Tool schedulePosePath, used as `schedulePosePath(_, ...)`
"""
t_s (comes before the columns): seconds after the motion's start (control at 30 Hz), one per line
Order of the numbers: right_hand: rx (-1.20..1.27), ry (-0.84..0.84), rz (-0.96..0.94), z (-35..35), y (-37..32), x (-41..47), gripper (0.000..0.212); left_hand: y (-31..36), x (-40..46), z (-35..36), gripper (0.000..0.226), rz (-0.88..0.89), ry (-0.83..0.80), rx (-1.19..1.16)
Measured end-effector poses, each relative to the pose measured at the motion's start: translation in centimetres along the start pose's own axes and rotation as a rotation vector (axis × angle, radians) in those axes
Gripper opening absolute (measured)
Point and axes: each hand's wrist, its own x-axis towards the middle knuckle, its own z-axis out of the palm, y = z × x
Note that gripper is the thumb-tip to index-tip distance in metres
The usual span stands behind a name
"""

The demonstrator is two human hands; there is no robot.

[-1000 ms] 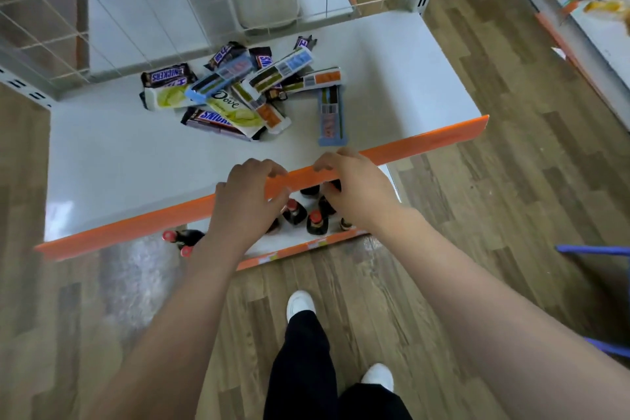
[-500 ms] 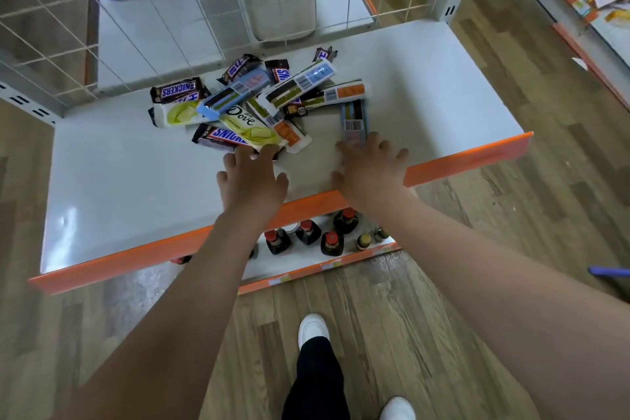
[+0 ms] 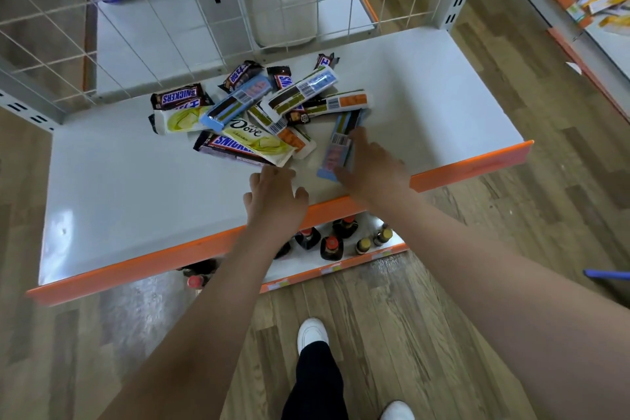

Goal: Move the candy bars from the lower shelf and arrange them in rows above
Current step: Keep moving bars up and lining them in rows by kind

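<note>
- Reaching over the orange front edge of the white shelf (image 3: 102, 187), both hands go toward the candy bars (image 3: 259, 112), which lie in a loose heap near the back middle of that shelf, just in front of the wire grid (image 3: 136, 27).
- The step in hand, as I judge it, is picking up the first bars; no row is made yet in what the view shows.
- The right hand (image 3: 371, 167) lies on the blue bar (image 3: 341, 143) that sits apart at the right of the heap. Its fingers are stretched along the wrapper, so the grip is apart and not closed around the bar.
- The left hand (image 3: 276, 198) has its fingers spread, holds nothing, and is just beside the nearest bars, a Dove bar (image 3: 259, 141) over a Snickers bar (image 3: 221, 145).
- The next move probably calls for closing the right fingers around the blue bar and lifting it clear.
- The heap is tangled, with bars crossing one over another, so the left hand should take a top bar.
- Bottles (image 3: 330, 242) stand on a lower shelf under the orange edge.
</note>
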Motion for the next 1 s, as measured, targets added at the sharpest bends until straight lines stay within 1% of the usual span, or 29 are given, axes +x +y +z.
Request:
schedulePosePath(0.07,-0.09,0.017,-0.071,0.6,-0.4,-0.1,0.056,0.1,-0.3,0.6,0.039,0.058,-0.002,0.008)
schedulePosePath(0.13,-0.238,0.019,-0.135,1.0,-0.7,-0.1,0.05,-0.1,-0.5,0.4,0.035,0.062,0.084,-0.028)
schedulePosePath(0.2,-0.292,-0.031,-0.11,1.0,-0.9,0.1,0.048,-0.5,-0.2,0.0,0.034,0.031,0.187,-0.112)
schedulePosePath(0.27,-0.288,-0.072,-0.028,0.9,-1.0,0.4,0.05,-1.1,0.6,-0.5,0.04,0.02,0.166,-0.214)
schedulePosePath(0.33,-0.251,-0.052,0.017,0.7,-1.0,0.3,0.044,-1.3,1.3,-1.0,0.04,-0.017,0.068,-0.379)
schedulePosePath(0.37,-0.192,-0.026,0.022,0.6,-0.9,0.1,0.04,-1.2,1.5,-1.4,0.036,-0.051,0.018,-0.471)
schedulePosePath(0.43,0.031,0.009,0.024,0.2,-0.5,-0.2,0.037,-0.9,1.8,-1.8,0.033,-0.123,-0.042,-0.637)
schedulePosePath(0.53,0.469,-0.015,0.046,-0.6,-0.1,-0.3,0.037,-0.4,1.8,-2.1,0.032,-0.204,-0.033,-0.802)
schedulePosePath(0.6,0.614,-0.054,0.079,-0.9,0.0,-0.4,0.033,-0.3,1.7,-2.0,0.033,-0.2,-0.026,-0.799)
schedulePosePath(0.73,0.587,-0.124,0.053,-0.6,0.0,-0.6,0.028,-0.6,1.5,-1.7,0.036,-0.132,-0.027,-0.718)
schedulePosePath(0.8,0.502,-0.149,0.038,-0.5,0.3,-0.4,0.026,-0.6,0.9,-1.4,0.036,-0.102,-0.06,-0.663)
schedulePosePath(0.87,0.382,-0.147,0.014,-0.4,0.6,-0.2,0.024,-0.3,0.1,-1.0,0.035,-0.044,-0.135,-0.578)
schedulePosePath(0.93,0.288,-0.112,-0.001,-0.4,0.8,-0.2,0.023,0.0,-0.7,-0.6,0.033,0.013,-0.24,-0.538)
schedulePosePath(0.97,0.229,-0.085,-0.014,-0.5,0.9,-0.1,0.024,0.0,-1.0,-0.5,0.032,0.046,-0.267,-0.535)
schedulePosePath(1.0,0.148,-0.058,-0.048,-0.7,0.9,0.0,0.027,0.0,-1.1,-0.4,0.032,0.083,-0.248,-0.512)
